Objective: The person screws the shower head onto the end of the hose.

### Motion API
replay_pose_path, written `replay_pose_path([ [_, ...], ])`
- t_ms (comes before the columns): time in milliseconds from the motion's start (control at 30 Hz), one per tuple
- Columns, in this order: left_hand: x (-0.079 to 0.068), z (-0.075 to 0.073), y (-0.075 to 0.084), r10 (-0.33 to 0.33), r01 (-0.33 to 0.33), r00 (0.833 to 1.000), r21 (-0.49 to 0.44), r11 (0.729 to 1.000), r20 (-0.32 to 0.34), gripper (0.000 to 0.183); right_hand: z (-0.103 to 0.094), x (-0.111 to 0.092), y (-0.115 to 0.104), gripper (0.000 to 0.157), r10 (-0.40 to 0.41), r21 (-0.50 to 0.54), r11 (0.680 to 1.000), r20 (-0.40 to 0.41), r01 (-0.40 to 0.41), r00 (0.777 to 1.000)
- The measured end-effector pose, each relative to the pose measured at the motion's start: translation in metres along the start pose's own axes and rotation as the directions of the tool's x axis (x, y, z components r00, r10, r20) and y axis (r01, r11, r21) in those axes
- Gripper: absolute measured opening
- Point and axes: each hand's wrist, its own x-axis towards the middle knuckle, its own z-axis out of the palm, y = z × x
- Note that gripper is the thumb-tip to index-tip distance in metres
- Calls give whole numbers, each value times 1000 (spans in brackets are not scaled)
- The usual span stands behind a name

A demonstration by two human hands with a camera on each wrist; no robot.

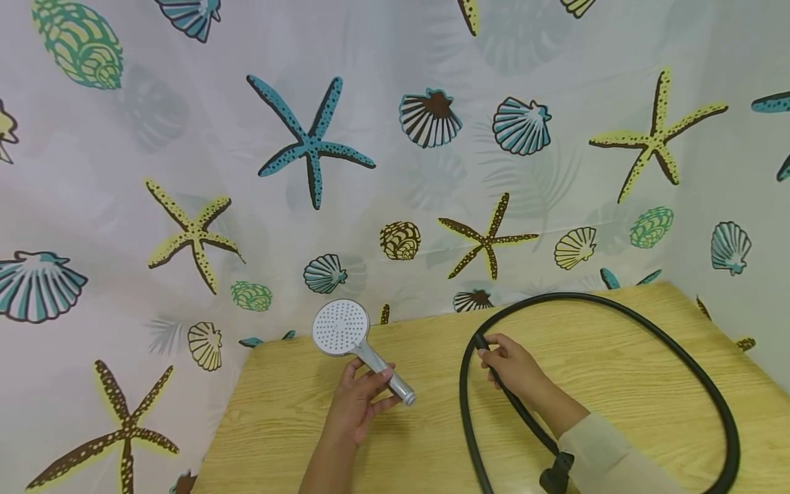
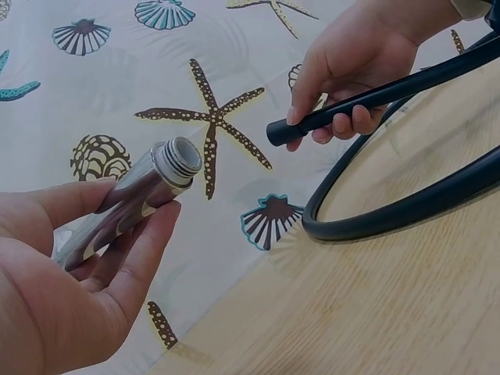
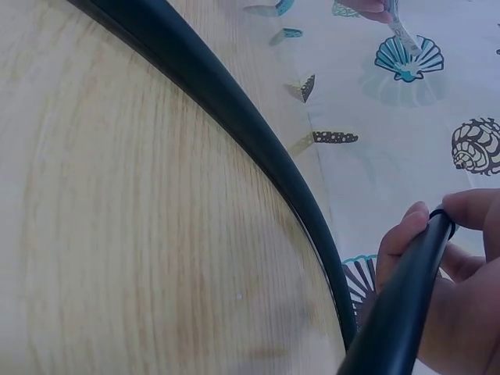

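Observation:
My left hand [image 1: 360, 401] grips a chrome shower head [image 1: 341, 327] by its handle, with the round perforated face turned up to the left. In the left wrist view the handle's threaded end [image 2: 180, 160] points toward the other hand. Close to its end, a black hose [image 1: 515, 401] is pinched by my right hand [image 1: 515, 363], fingers curled round it. That hose end [image 2: 280, 133] faces the threaded handle, with a gap between them. The right wrist view shows the thumb and fingers [image 3: 402, 238] around the hose tip.
The hose's long loop [image 1: 673, 343] spreads over the wooden table [image 1: 432, 370] at right. A black fitting [image 1: 557, 473] lies by the right sleeve [image 1: 607, 449]. Behind the table hangs a white curtain [image 1: 370, 55] printed with shells and starfish.

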Motion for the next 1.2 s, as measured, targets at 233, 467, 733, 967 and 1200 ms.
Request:
replay_pose_path([
  [233, 1, 5, -3, 19, -19, 1000, -6, 1000, -17, 57, 1, -1, 3, 37, -6, 6, 1000, -21, 6, 1000],
  [467, 0, 6, -4, 25, -26, 999, -15, 1000, -30, 52, 4, -5, 5, 34, -8, 22, 1000, -28, 8, 1000],
  [733, 0, 8, -6, 34, -35, 999, -17, 999, -28, 52, 6, -8, 6, 34, -6, 25, 1000, -38, 7, 999],
  [967, -1, 12, -7, 41, -42, 999, -28, 999, -17, 57, 7, -9, 9, 36, -28, 24, 999, -32, 29, 999],
  [1200, -2, 15, -7, 50, -51, 998, -31, 998, -25, 61, 11, -13, 10, 35, -36, 37, 999, -28, 37, 999],
])
